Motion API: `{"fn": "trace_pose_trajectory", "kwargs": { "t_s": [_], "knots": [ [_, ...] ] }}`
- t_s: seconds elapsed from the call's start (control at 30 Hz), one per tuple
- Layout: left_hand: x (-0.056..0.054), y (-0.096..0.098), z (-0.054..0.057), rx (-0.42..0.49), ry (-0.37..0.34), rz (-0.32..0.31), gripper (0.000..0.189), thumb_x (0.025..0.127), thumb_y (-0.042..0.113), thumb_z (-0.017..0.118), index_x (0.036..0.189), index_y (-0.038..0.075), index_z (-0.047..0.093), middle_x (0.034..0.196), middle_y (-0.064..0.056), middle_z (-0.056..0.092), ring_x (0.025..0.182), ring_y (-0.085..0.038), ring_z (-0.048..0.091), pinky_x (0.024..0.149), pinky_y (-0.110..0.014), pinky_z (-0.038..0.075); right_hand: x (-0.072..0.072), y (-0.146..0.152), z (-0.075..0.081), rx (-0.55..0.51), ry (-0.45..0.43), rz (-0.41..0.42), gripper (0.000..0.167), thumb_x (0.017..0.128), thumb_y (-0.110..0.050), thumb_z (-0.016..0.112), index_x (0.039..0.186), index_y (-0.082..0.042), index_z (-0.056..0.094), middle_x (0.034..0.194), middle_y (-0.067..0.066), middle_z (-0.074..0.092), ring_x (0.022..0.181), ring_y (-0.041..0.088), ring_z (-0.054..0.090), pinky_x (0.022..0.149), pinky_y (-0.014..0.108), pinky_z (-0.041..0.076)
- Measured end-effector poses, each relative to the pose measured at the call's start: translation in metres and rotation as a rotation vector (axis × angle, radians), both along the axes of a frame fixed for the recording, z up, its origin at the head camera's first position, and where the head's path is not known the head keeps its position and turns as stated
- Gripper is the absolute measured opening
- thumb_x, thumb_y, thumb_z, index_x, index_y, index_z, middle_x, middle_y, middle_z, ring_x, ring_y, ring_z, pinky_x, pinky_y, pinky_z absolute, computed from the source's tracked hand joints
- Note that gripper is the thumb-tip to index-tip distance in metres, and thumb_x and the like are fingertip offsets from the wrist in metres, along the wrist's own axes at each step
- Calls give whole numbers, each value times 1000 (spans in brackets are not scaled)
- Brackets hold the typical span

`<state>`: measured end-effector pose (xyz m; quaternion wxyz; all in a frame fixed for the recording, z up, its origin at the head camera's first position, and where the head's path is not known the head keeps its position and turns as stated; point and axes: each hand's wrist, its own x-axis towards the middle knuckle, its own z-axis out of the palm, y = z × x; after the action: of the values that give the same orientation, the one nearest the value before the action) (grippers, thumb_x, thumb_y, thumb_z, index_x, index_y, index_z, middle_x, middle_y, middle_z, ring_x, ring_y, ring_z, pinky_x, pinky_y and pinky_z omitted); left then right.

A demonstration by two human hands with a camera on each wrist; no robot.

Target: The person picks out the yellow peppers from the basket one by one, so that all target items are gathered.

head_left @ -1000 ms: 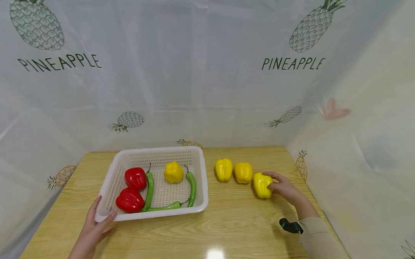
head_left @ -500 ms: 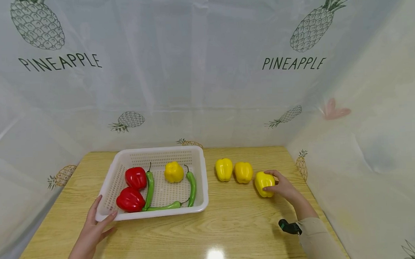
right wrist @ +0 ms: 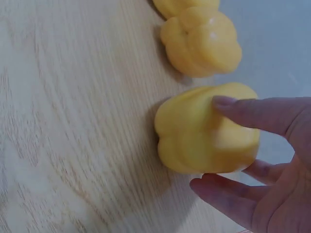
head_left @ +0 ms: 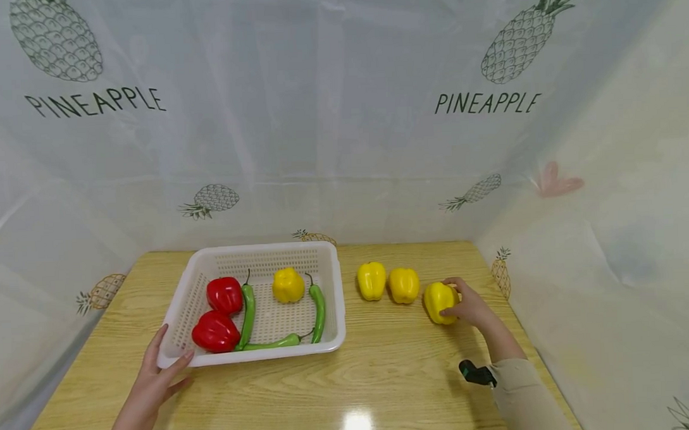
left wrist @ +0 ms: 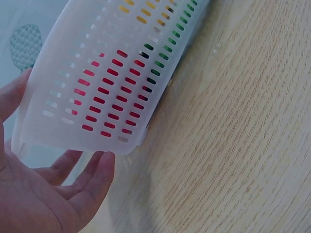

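Note:
My left hand [head_left: 147, 387] grips the near left corner of a white plastic basket [head_left: 258, 358], thumb at the rim. In the left wrist view its fingers lie against the corner of the perforated wall [left wrist: 102, 138]. Inside the basket are two red bell peppers [head_left: 216, 332], a yellow bell pepper [head_left: 288, 285] and green chili peppers [head_left: 249, 314]. Over on the right, my right hand [head_left: 474, 310] holds another yellow bell pepper [head_left: 437, 300] on the table. The right wrist view has the thumb across this pepper [right wrist: 194, 131] and the fingers along its opposite side.
Two more yellow bell peppers [head_left: 404, 285] stand in a row between the basket and the held one. A patterned plastic sheet [head_left: 342, 145] hangs behind and beside the wooden table [head_left: 305, 400]. A dark device [head_left: 478, 373] is at my right wrist.
The yellow bell pepper at my right hand has shifted slightly to the right and away from me, with the hand moving along. My left hand and the basket stay in place.

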<state>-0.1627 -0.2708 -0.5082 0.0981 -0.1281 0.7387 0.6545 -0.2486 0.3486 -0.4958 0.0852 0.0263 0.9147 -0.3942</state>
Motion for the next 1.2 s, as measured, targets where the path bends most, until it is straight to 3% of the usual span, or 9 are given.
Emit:
{"fn": "trace_pose_trajectory", "kwargs": {
  "t_s": [0.13,0.23,0.4,0.87,1.2],
  "knots": [
    [-1,0,1,4,-15,0,94,99,27,59,153,34,-17,158,-26,1,86,14,48,92,-53,47,0,-3,2,14,-21,-25,74,82,-4,77,142,-1,34,141,40,29,119,54,43,71,42,54],
    [0,-1,0,3,-9,0,94,99,28,59,154,34,-17,157,-26,2,86,14,49,91,-52,48,-2,-5,3,42,-14,-24,75,81,-5,77,143,-2,35,141,41,29,121,56,39,80,52,51],
    [1,-2,-2,7,3,-2,93,98,28,60,153,37,-15,156,-26,3,87,13,50,91,-53,49,-11,-6,1,87,1,-35,75,81,-3,76,143,0,35,143,39,31,128,56,32,98,65,36],
    [-1,-2,3,-14,-80,-2,95,98,33,59,152,37,-19,160,-20,-3,87,14,48,96,-50,47,-28,-7,1,68,13,-50,72,82,0,74,143,3,35,147,36,28,131,56,27,102,66,30],
    [-1,-1,3,-14,-67,-4,93,99,32,58,152,38,-18,159,-21,0,87,13,49,94,-50,48,-35,-6,1,53,1,-71,71,85,-1,71,145,1,34,148,35,26,133,55,24,104,66,27]
  ]
}}
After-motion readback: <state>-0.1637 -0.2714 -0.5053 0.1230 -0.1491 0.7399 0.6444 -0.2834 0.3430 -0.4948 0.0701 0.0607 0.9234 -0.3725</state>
